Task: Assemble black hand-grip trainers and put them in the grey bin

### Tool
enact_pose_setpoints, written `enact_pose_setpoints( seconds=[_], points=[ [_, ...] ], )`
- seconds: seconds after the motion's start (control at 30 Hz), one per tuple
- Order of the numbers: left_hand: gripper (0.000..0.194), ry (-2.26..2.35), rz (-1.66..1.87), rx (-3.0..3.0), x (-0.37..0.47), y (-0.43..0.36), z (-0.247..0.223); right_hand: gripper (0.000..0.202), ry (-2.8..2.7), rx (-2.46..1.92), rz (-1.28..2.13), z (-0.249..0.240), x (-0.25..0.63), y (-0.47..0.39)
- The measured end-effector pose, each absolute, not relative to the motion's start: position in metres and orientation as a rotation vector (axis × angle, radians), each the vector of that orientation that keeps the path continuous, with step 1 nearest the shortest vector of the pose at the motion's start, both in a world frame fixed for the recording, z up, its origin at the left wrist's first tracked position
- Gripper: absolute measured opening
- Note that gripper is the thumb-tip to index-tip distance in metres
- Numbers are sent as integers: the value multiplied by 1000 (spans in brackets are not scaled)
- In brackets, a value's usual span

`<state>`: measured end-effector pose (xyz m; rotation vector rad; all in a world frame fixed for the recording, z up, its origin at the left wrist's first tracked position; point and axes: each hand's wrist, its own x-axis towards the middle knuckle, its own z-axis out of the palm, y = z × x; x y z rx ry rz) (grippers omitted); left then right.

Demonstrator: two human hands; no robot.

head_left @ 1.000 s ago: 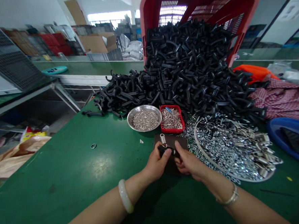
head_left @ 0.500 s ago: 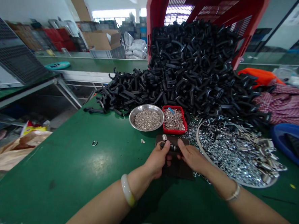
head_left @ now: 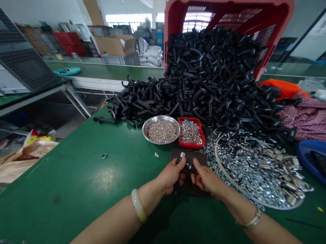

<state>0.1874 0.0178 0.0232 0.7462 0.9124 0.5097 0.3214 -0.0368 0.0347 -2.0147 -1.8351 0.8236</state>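
Note:
Between my two hands is a small black part (head_left: 189, 167) with shiny metal on it, held above a dark brown pad (head_left: 192, 187). My left hand (head_left: 173, 175) grips its left end, thumb on top, beside a silvery metal piece (head_left: 182, 155). The fingers of my right hand (head_left: 207, 179) are closed round the right end. Just beyond the pad stand a steel bowl (head_left: 162, 132) of small metal pieces and a red tray (head_left: 190, 145) of small metal pins. Finer details of the held part are blurred.
A red crate (head_left: 279, 29) spills a heap of black curved parts (head_left: 209, 80) across the back. Shiny metal fittings (head_left: 259, 172) lie at the right, near a blue basin (head_left: 310, 153). A metal ring (head_left: 104, 156) lies on the green table (head_left: 87, 183) at left.
The black part and both hands sit slightly lower in the view. My right fingers have curled further round its right end. The silvery piece appears at a different angle. The whole view has shifted slightly.

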Motion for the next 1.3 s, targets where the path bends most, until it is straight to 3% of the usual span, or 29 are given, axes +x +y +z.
enact_pose_setpoints(
  seconds=[0.13, 0.17, 0.3, 0.47, 0.53, 0.63, 0.7, 0.83, 1.0, 1.1, 1.3],
  points=[
    [42, 916, 515, 756, 186, 22, 19, 45, -1779, -1957, 469, 31, 315, -40],
    [42, 933, 523, 790, 186, 23, 19, 43, -1705, -1944, 532, 29, 313, -40],
    [42, 935, 529, 1000, 182, 26, 18, 44, -1154, -1686, 1493, 22, 311, -36],
    [36, 724, 560, 1246, 176, 26, 19, 47, -991, -1550, 1653, 27, 315, -39],
    [32, 722, 549, 1370, 174, 28, 20, 49, -1200, -1662, 1546, 31, 319, -39],
    [33, 691, 410, 1594, 170, 35, 26, 37, -1692, -1770, 788, 38, 331, -31],
    [35, 597, 283, 1716, 167, 43, 31, 28, -1943, -1617, 473, 40, 341, -23],
    [36, 631, 65, 2100, 170, 61, 36, 25, -2156, -1438, 569, 28, 351, -14],
    [61, 750, 113, 2582, 184, 68, 30, 25, -2049, -1705, 418, 5, 350, -22],
    [64, 717, 179, 2742, 189, 68, 26, 31, -2014, -1753, 436, 7, 347, -29],
    [75, 516, 82, 2825, 191, 74, 17, 23, -2002, -1944, 318, 15, 341, -34]
  ],
)
